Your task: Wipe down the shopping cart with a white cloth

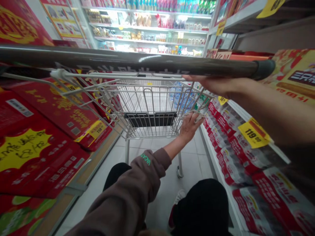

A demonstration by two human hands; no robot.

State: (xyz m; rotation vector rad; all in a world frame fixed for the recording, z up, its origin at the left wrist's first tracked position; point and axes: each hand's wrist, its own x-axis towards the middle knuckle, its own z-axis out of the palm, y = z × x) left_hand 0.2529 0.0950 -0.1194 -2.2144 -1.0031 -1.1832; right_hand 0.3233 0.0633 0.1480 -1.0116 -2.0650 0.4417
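- The right hand [211,84] lies under the dark grey, glossy tube handle [123,60] of a white wire shopping cart [108,98]. Its fingers [194,78] stretch out flat along the underside, and the thumb is out of sight, so I cannot tell whether the hand really wraps the bar. It looks placed to steady the cart rather than clench it.
- The left hand [189,127] reaches forward from a brown fleece sleeve [128,193], its fingers [194,118] bent over a pale, blurred thing by the cart's right-hand wires. I cannot tell what it is.
- The cart's thin, welded wires form an open grid, with a black plastic flap [150,119] folded across its end wall. Blue-tinted bottles [180,96] show through the mesh, though whether they are inside is unclear.
- Glossy red cardboard gift boxes [49,121] fill the shelf on the left, stacked with their printed faces outward, probably for display.
- Shrink-wrapped packs with red labels [228,154] line the right, and a yellow price tag [253,133] hangs on the shelf edge, where shoppers can read it.
- Pale floor tiles [192,160] run beneath the cart, and a lit chiller display [147,29] stands at the aisle's end.
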